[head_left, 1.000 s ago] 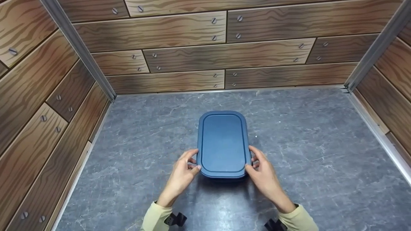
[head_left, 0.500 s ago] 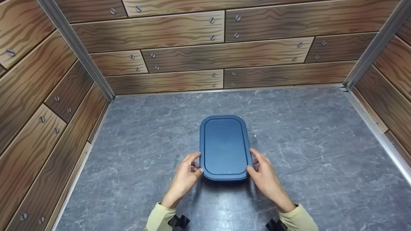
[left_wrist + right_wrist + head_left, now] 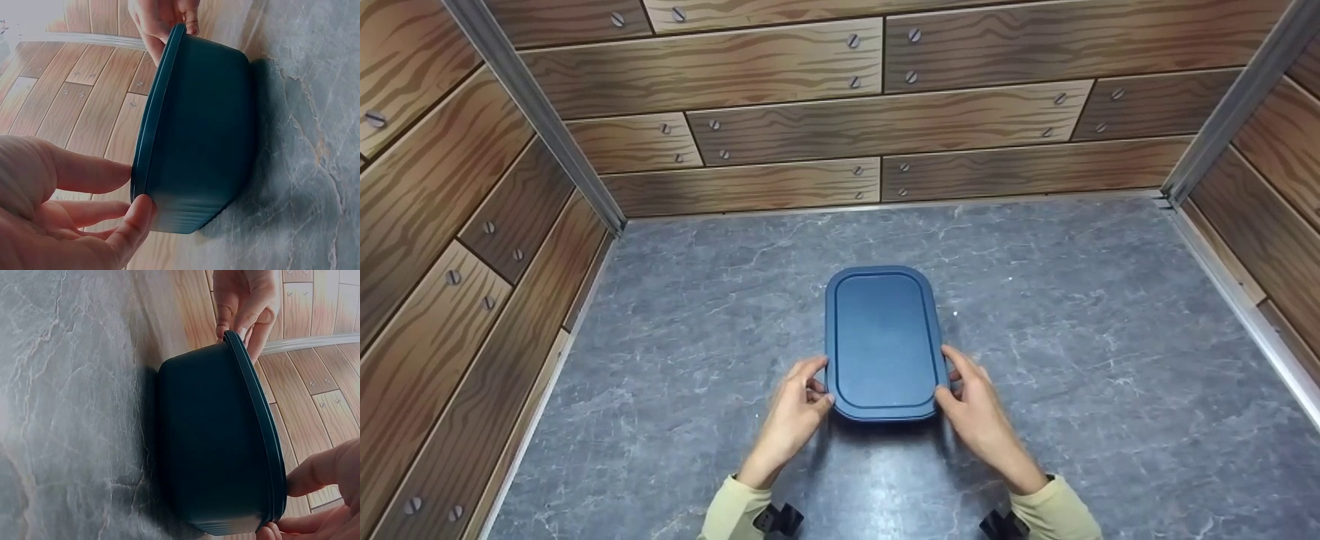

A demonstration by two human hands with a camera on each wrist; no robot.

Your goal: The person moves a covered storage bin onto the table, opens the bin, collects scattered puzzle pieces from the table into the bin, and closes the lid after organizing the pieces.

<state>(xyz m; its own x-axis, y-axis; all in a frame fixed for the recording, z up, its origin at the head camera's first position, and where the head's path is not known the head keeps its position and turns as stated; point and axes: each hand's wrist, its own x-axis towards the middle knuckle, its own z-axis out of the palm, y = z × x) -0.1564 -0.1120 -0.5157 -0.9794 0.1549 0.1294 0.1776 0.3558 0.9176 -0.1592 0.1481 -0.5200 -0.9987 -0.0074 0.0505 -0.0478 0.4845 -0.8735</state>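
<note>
A blue rectangular food container with rounded corners has its blue lid [image 3: 883, 337] on, long side pointing away from me. My left hand [image 3: 789, 416] pinches the lid's rim near the front left corner, thumb on top and fingers at the side. At the front right corner, my right hand [image 3: 979, 412] grips the rim in the same way. The container's deep, tapered wall [image 3: 205, 118] shows in the left wrist view, with ridges near one end. Its dark side [image 3: 211, 433] also fills the middle of the right wrist view. What is inside stays hidden.
The container is over a grey marble-patterned tabletop [image 3: 1087, 337]. Wood-plank-patterned panels [image 3: 787, 135] stand at the back and both sides, joined by metal corner strips [image 3: 540, 112]. Black wrist devices [image 3: 778, 519] sit by the pale yellow sleeves [image 3: 1054, 510].
The container has shifted slightly toward me, and the left hand has moved a little right and nearer with it. Both hands keep hold of the rim. The head view has tilted slightly.
</note>
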